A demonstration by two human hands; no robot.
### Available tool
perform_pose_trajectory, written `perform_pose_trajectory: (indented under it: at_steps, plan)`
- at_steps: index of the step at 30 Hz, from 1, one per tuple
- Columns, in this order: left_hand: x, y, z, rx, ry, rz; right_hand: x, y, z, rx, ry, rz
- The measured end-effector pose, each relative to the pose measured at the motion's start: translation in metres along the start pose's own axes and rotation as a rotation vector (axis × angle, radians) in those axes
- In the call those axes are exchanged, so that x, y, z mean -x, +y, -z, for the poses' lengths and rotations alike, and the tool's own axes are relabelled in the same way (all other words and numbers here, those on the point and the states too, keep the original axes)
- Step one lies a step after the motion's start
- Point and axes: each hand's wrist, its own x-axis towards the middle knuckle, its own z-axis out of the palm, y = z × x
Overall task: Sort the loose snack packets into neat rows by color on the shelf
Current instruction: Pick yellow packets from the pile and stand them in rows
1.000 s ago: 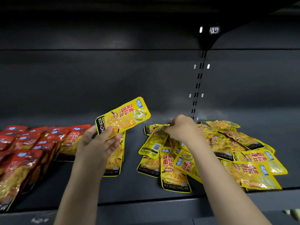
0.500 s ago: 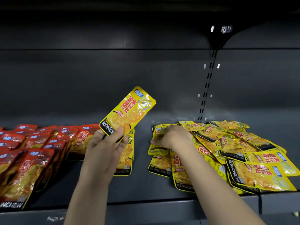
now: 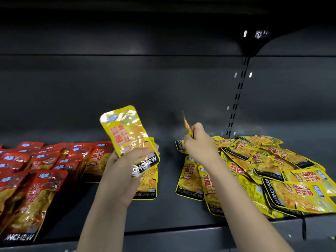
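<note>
Shelf (image 3: 172, 211) space of dark metal is seen from above, with snack packets spread along it. A yellow packet (image 3: 127, 131) is held upright in the left hand (image 3: 125, 171), raised above the shelf; its lower black end, marked KONCHEW, is gripped between the curled fingers (image 3: 145, 151) and the palm. At least one more yellow packet appears to be held behind it in the same grip, though how many cannot be told. Directly below that hand, a small stack of yellow packets (image 3: 147, 186) is laid flat on the shelf with the black ends toward the front edge. A second yellow packet (image 3: 187, 125) is pinched edge-on by the right hand (image 3: 198, 144), lifted clear of the shelf, its thin side turned to the camera so that little of its face is shown. Under and to the right of that hand, a loose heap of yellow packets (image 3: 263, 170) is scattered at many angles, overlapping one another and reaching the front lip of the shelf. At the far left, red packets (image 3: 41, 171) are arranged in overlapping rows running front to back, just beside the yellow stack. A slotted upright (image 3: 238, 95) is fixed to the back panel behind the heap.
</note>
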Motion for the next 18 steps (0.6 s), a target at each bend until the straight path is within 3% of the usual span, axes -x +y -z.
perform_pose_trajectory:
  at_steps: [6,12,18]
  plan:
    - [-0.007,0.005,0.012,-0.003,0.041,0.048,0.018,-0.009,-0.010,0.130,0.160,0.107]
    - [-0.012,0.012,0.018,0.120,0.086,0.016,0.028,-0.013,-0.017,-0.014,0.133,0.218]
    - [-0.021,0.015,0.045,-0.091,0.155,-0.069,0.037,-0.021,-0.025,-0.369,-0.023,0.026]
